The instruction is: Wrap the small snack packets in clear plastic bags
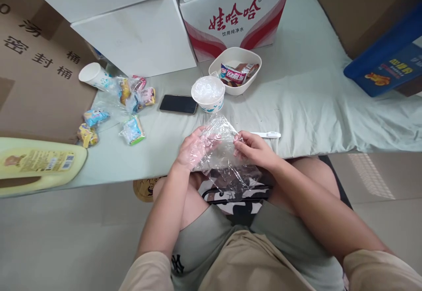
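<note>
A crinkled clear plastic bag [227, 150] is stretched between my two hands at the table's front edge, its lower part hanging over my lap. My left hand [197, 148] grips its left side, with the film lying over the fingers and partly blurring them. On the other side, my right hand [252, 148] pinches the bag's edge between thumb and fingers. Just beyond the bag stands a paper cup [211, 105] with clear plastic in its mouth. A white slim tool [268, 135], perhaps a utility knife, lies beside my right hand, partly hidden by it.
A white bowl [253, 78] with packaged snacks stands behind the cup. A phone [178, 104], a tipped paper cup [94, 76] and several small colourful packets [133, 130] lie to the left. A yellow jug [70, 157], a white carton [237, 23] and a blue box [382, 71] border the table.
</note>
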Demonstrator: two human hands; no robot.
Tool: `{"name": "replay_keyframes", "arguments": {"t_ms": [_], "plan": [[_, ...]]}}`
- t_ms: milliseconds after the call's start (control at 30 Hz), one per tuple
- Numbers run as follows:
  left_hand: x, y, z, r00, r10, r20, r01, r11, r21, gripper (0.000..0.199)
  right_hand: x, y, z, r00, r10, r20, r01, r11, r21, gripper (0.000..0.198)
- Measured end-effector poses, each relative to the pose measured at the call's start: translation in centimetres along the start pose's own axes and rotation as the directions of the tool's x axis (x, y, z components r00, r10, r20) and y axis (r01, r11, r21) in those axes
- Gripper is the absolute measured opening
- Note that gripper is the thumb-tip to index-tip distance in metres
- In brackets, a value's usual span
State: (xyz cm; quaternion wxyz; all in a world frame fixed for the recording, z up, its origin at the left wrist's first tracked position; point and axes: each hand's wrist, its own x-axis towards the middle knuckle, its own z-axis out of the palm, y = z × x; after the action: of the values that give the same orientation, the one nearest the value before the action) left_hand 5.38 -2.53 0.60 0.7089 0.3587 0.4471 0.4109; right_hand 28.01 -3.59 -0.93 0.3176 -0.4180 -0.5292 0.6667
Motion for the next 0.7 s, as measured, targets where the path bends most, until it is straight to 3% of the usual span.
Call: {"name": "replay_keyframes", "arguments": {"t_ms": [133, 300, 433, 600, 700], "plan": [[-0.2, -0.2, 0.5, 0.994, -0.04, 0.1, 0.043, 0.999, -0.032, 0.076, 0.1, 0.0, 0.1, 0.999, 0.01, -0.053, -0.01, 1.0, -0.008, 0.025], [-0.2, -0.4, 0.1, 0.992, -0.03, 0.12, 0.038, 0.997, -0.068, 0.087, 0.2, -0.1, 0.0, 0.993, -0.008, -0.119, 0.004, 0.999, -0.038, 0.028], [0.2, -1.0, -0.4, 0.992, 0.02, 0.128, -0.016, 0.999, -0.035, 0.07, 0.2, -0.1, 0.0, 0.993, -0.006, -0.119, 0.001, 0.999, -0.047, 0.028], [0.4, -2.0, -0.6, 0.992, -0.031, 0.125, 0.022, 0.997, 0.071, 0.053, 0.2, 0.1, 0.0, 0.995, -0.011, -0.101, 0.003, 0.996, -0.084, 0.024], [0.2, -2.4, -0.7, 0.992, -0.048, 0.115, 0.032, 0.991, 0.132, 0.048, 0.0, 0.0, 0.0, 0.995, -0.049, -0.086, 0.027, 0.971, -0.237, 0.016]]}}
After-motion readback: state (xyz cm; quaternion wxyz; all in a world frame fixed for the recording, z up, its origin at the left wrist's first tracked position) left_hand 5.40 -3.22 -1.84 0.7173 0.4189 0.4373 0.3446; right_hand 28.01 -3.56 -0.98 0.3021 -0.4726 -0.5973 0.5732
